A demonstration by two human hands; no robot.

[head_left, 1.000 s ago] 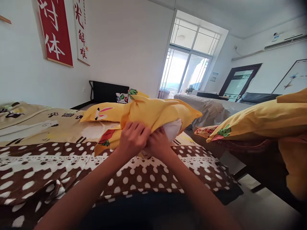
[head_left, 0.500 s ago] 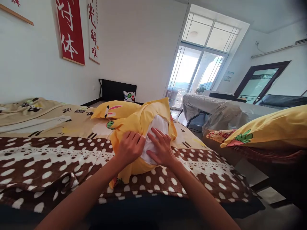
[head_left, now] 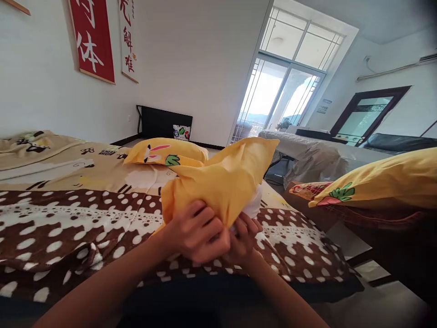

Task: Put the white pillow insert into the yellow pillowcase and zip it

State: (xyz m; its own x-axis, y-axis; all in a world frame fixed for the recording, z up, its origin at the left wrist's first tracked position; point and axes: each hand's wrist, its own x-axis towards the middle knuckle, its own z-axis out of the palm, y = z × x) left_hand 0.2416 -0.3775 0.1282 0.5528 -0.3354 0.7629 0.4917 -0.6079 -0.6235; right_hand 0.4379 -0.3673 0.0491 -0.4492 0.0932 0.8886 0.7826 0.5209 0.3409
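While the left hand [head_left: 201, 232] clamps the near edge of the yellow pillowcase [head_left: 221, 182], the right hand [head_left: 244, 237] sits right beside it, fingers bent at the case's lower right edge; can't tell if they grip cloth or the white filling [head_left: 254, 202] showing there. Case is tilted up over the brown-and-white dotted blanket [head_left: 126, 218], in front of a rabbit-print yellow pillow [head_left: 186, 148] lying flat, with another yellow pillow [head_left: 385, 177] off to the right, well apart from both hands.
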